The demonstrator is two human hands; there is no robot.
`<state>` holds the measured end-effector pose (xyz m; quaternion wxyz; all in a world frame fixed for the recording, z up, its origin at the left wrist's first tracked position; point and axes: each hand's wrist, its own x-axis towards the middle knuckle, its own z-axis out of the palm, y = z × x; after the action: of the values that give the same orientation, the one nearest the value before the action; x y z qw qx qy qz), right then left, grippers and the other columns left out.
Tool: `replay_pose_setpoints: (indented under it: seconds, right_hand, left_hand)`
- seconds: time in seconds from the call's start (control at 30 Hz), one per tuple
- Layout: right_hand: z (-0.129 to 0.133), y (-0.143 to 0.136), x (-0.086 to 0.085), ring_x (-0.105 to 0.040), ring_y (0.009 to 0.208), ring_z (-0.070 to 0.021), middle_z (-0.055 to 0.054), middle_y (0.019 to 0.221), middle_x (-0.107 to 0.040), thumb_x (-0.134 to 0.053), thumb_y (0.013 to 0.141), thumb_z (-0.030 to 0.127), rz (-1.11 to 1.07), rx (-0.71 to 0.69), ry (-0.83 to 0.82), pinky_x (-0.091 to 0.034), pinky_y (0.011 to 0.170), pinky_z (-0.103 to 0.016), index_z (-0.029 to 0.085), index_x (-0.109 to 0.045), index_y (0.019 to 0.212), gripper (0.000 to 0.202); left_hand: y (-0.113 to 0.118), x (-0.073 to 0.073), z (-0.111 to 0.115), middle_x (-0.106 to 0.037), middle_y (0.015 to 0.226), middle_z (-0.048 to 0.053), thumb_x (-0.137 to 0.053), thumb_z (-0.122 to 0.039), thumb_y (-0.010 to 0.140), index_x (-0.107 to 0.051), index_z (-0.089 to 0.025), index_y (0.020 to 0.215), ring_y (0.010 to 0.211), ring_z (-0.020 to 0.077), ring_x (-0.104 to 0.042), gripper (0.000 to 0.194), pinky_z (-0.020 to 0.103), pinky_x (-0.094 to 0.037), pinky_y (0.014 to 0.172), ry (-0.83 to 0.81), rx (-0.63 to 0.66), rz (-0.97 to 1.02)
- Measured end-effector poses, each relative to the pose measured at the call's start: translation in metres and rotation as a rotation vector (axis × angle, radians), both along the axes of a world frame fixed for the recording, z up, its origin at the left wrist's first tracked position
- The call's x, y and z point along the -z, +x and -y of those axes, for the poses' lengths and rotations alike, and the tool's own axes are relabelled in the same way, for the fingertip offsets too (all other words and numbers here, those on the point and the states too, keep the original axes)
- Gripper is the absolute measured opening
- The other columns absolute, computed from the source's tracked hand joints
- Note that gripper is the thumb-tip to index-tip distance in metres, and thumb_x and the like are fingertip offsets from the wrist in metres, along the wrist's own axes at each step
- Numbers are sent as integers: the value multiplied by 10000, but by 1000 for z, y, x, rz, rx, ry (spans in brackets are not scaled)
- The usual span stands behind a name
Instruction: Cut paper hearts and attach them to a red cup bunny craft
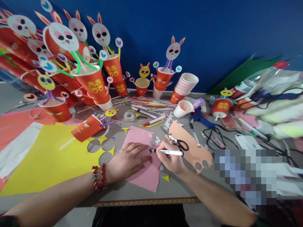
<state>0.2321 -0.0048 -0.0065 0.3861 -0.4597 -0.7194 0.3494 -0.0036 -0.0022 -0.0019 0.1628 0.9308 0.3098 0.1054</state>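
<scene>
My left hand (129,160) lies flat with its fingers stretched out on a pink sheet of paper (144,179). In my right hand (171,160) is a white marker (170,152) with a black tip end, held in a pinch. The tip points left and meets a small black mark near the sheet's upper right, close to my left fingertips. A pair of black-handled scissors (181,144) rests just beyond my right hand, on an orange paper sheet (201,155) with round holes cut in it.
A yellow sheet (59,160) with cut circles spreads to the left. Red cups with rabbit figures (91,82) crowd the back left. Behind the pink sheet lie markers (153,120) and a tape roll (129,116). A blue glue gun (202,119) and its cord sit at right.
</scene>
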Motion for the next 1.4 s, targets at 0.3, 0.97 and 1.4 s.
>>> replay_pose_setpoints:
  seconds: [0.3, 0.97, 1.4]
  right_hand:
    - [1, 0, 1, -427, 487, -114, 47, 603, -508, -518, 875, 140, -4, 4, 0, -331, 499, -251, 222, -487, 737, 163]
    - [1, 0, 0, -448, 518, -118, 44, 617, -518, -515, 857, 119, -20, 9, 3, -343, 519, -246, 220, -479, 720, 174]
    - [0, 0, 0, -427, 521, -114, 47, 614, -498, -510, 862, 120, -23, 0, 14, -332, 524, -249, 215, -481, 720, 174]
  left_hand:
    - [0, 0, 0, -477, 1473, 59, -568, -310, 936, -596, -333, 1285, 1296, 275, -466, 351, 453, -394, 1061, 7, 8, 4]
    - [1, 2, 0, -482, 1466, 48, -574, -303, 933, -601, -347, 1268, 1281, 270, -475, 339, 449, -403, 1049, 13, -10, -3]
    - [0, 2, 0, -482, 1466, 60, -577, -322, 932, -596, -339, 1285, 1290, 280, -472, 354, 455, -405, 1051, 25, 10, 9]
